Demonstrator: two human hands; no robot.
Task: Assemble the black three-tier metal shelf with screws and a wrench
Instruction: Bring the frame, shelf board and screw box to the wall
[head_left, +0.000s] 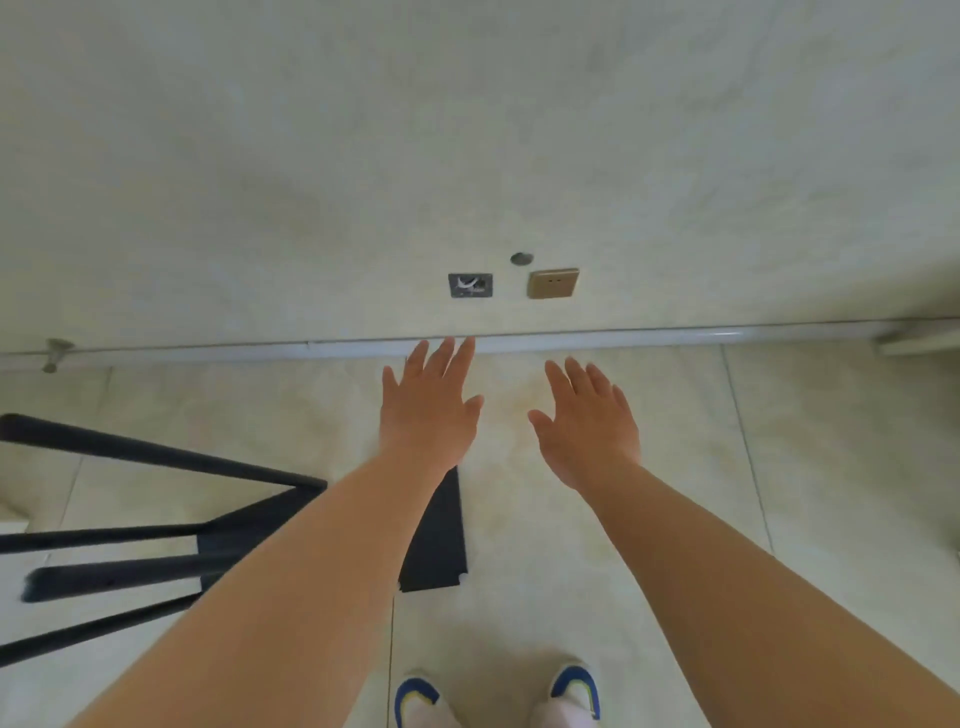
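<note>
Head view: black metal shelf frame (156, 545) lies on the pale tiled floor (675, 467) at the left, its flat black panel (441, 540) under the left forearm. Left hand (428, 410) and right hand (587, 426) reach out with fingers spread, empty, near the wall's gold socket plate (553, 283).

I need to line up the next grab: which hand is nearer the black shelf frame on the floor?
Left. The left hand is held open above the floor, just beyond the black shelf frame; its forearm crosses over the frame. The right hand is open, farther right over bare tile.
</note>
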